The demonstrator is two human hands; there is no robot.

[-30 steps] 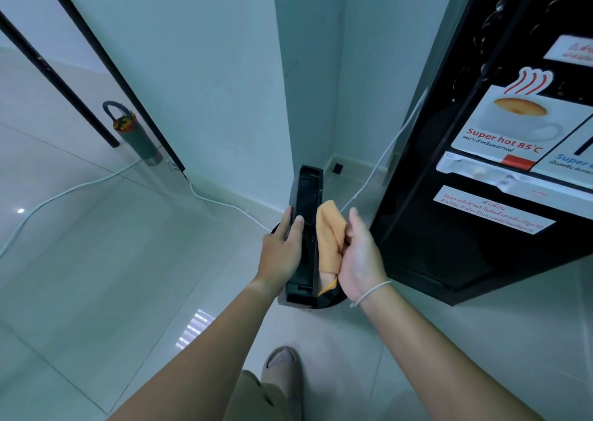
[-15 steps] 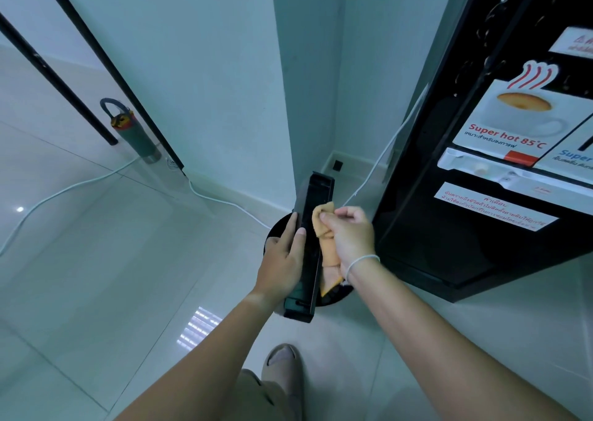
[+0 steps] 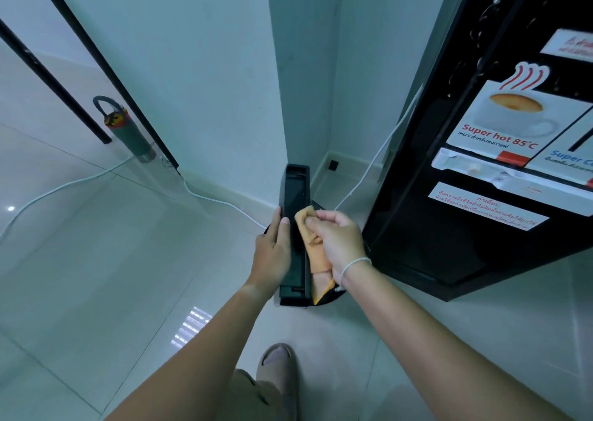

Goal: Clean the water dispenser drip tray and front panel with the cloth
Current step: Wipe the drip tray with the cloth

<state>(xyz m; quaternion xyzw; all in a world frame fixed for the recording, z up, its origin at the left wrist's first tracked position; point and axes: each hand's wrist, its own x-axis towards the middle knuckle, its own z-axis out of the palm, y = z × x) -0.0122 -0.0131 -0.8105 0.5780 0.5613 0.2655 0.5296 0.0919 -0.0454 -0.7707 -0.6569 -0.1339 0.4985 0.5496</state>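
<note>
A black drip tray (image 3: 294, 193) is held on edge in front of me, its long side pointing away. My left hand (image 3: 272, 250) grips its left rim, thumb on the inner face. My right hand (image 3: 337, 244) clutches an orange cloth (image 3: 316, 250) and presses it against the tray's inner side, near the middle. The black water dispenser (image 3: 481, 212) stands at the right, its front panel carrying hot and cold labels. Under the tray a dark round object on the floor is mostly hidden.
A white wall corner (image 3: 276, 100) rises just behind the tray. A white cable (image 3: 218, 199) runs along the floor and up beside the dispenser. A grey bottle (image 3: 128, 132) stands at the left by black frame legs. My foot (image 3: 277, 369) is below.
The tray has been tipped up more steeply and lifted slightly. My right hand has slid the cloth up the tray's inner face and turned knuckles-up. The left hand keeps its grip.
</note>
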